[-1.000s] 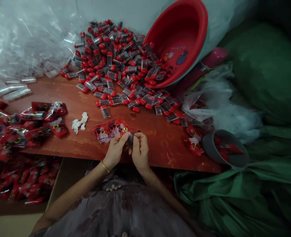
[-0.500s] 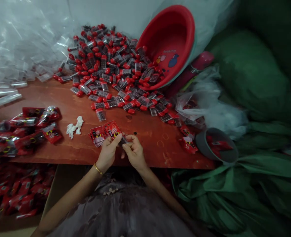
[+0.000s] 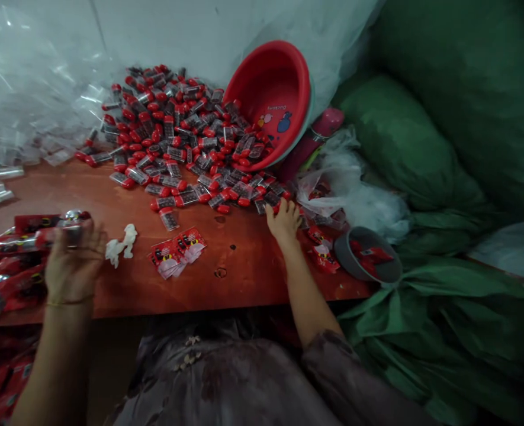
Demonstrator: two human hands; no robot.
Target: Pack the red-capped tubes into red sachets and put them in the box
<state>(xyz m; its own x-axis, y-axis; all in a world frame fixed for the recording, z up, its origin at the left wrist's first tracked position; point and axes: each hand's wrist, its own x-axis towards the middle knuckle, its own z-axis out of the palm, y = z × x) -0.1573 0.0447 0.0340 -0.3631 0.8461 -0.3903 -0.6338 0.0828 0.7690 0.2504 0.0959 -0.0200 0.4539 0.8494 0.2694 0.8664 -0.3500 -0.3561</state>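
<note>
My left hand (image 3: 73, 263) is at the left, palm up with the fingers spread, beside a pile of red packets with clear tubes (image 3: 19, 269). One small clear-and-red packet (image 3: 73, 235) lies by its thumb and fingers, and seems not to be gripped. At the right end of a large heap of small clear containers with red caps (image 3: 190, 145), my right hand (image 3: 285, 223) reaches down with its fingers apart. Its fingertips touch or hover over a few containers there. Several printed red cards (image 3: 177, 251) lie fanned on the table between my hands.
A red basin (image 3: 283, 77) leans on its side behind the heap. A grey bowl (image 3: 372, 278) with red packets stands at the table's right edge, near plastic bags (image 3: 354, 189) and green sacks (image 3: 404, 142). White crumpled scraps (image 3: 122, 244) lie near the cards. Clear sleeves (image 3: 31, 89) fill the back left.
My hands have come apart from the middle, above the cards. The left has gone left to the packet pile, the right to the heap's right end. The view has shifted right.
</note>
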